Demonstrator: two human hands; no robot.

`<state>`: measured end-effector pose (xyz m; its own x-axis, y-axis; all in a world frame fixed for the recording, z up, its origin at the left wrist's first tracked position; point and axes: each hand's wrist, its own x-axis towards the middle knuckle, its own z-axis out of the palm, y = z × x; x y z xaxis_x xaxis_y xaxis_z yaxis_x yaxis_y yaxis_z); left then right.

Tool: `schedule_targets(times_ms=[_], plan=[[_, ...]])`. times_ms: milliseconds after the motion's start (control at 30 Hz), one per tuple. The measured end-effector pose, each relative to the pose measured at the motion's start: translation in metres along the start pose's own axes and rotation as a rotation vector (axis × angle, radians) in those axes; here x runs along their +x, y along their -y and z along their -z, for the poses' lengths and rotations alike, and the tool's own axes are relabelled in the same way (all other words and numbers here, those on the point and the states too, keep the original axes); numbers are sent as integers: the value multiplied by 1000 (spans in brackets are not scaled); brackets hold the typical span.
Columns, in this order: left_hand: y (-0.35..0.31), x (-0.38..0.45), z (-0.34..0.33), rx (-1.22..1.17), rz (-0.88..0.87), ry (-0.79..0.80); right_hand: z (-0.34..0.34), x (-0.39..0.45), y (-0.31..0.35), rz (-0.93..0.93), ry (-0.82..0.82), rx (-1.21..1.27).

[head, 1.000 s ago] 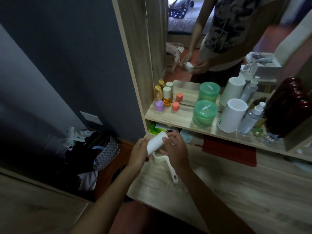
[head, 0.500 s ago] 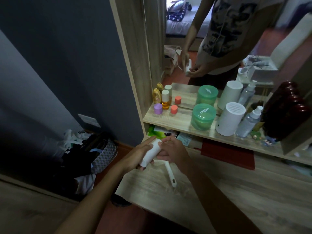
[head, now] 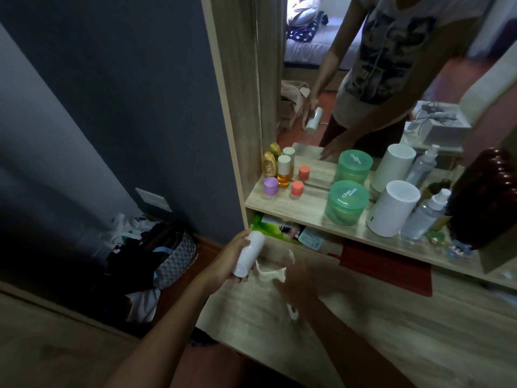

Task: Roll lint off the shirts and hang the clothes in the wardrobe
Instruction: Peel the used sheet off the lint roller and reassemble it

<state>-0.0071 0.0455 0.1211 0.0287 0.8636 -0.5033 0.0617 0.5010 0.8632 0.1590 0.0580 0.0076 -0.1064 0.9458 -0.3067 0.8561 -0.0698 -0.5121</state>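
1. Two hands over the wooden desk top point(head: 391, 317); far to the left of them, a heap of bags point(head: 156, 253) on the floor against the dark wall.
2. Left hand point(head: 226, 264) clamped round the white lint roll point(head: 249, 254); roll tilted, far end up toward the shelf point(head: 293, 217).
3. Just right of the roll, the roller's white handle frame point(head: 272, 273) lies low over the desk, blurred; whether it touches the roll, cannot tell.
4. Right hand point(head: 296, 278) blurred with motion over the handle; fingers look spread, but grip cannot be told.
5. Beyond the right hand, green tubs point(head: 345, 203) and white cylinder point(head: 391, 208) on the shelf.
6. Judgement: roll being fitted or peeled; hold the roll steady, line the frame with its axis; no shirts in sight.
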Motion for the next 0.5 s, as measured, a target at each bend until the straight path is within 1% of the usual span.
schedule_targets(times_ms=[33, 100, 167, 267, 300, 400, 500], plan=[[2, 1, 1, 0, 1, -6, -6, 0, -5, 27, 32, -86], [5, 0, 1, 19, 0, -18, -12, 0, -12, 78, 74, -151], [7, 0, 2, 26, 6, -29, -12, 0, -19, 103, 116, -103], [8, -4, 1, -1, 2, -34, -5, -2, -28, 120, 223, -30], [9, -5, 1, -2, 1, -35, -4, -4, -30, 118, 232, 5], [13, -2, 4, -45, 11, -63, 5, -14, -29, 71, 138, 136], [14, 3, 7, -96, 29, -72, 16, -31, -22, 133, -38, 239]])
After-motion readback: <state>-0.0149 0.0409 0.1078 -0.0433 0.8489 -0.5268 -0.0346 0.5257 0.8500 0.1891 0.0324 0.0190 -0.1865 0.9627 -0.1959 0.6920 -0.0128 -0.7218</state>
